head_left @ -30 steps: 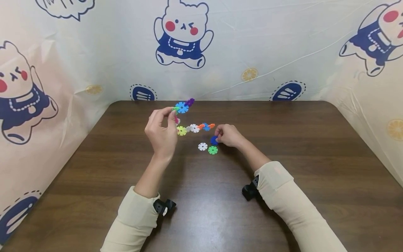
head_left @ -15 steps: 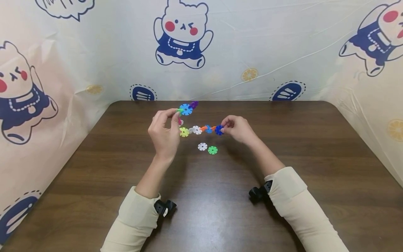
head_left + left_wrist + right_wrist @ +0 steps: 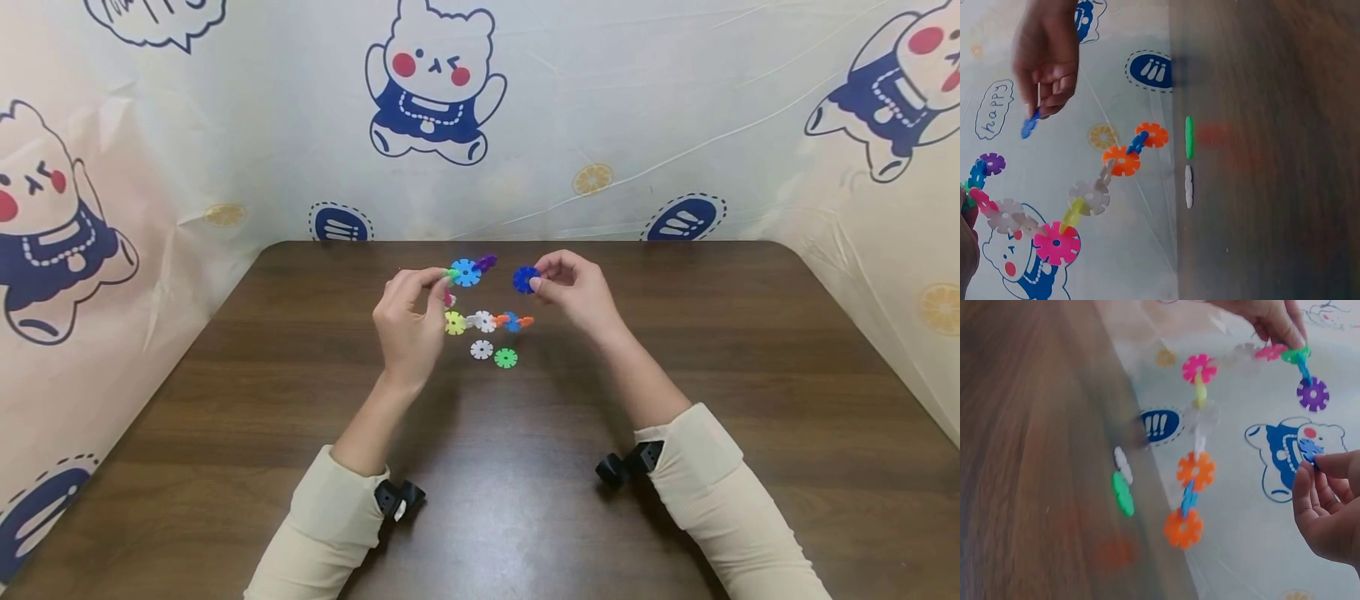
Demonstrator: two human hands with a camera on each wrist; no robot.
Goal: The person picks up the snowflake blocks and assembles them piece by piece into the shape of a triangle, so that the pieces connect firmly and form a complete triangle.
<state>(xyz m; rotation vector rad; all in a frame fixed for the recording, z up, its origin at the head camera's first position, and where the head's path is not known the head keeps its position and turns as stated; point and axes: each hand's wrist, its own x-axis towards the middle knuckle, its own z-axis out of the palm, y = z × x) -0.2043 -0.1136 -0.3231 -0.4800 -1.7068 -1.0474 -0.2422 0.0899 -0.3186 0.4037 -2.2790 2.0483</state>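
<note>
My left hand [image 3: 411,327] pinches a chain of notched plastic discs [image 3: 1057,242] near one end, at a green disc [image 3: 452,274]. Past the fingers a light blue disc [image 3: 466,272] and a purple disc [image 3: 1313,394] stick out. The rest of the chain, with pink, white, yellow, orange and blue discs, hangs in a curve above the table and ends in an orange disc [image 3: 1184,529]. Between thumb and fingers my right hand [image 3: 579,293] holds a single dark blue disc [image 3: 524,280], apart from the chain and level with its purple end.
A loose white disc [image 3: 482,350] and a loose green disc [image 3: 506,358] lie flat, side by side, on the brown wooden table [image 3: 480,500]. Behind the table hangs a sheet [image 3: 637,100] printed with cartoon bears.
My right hand has picked the dark blue disc up from near the loose discs and raised it past the chain's orange end toward the purple end. My left hand has shifted right with the chain.
</note>
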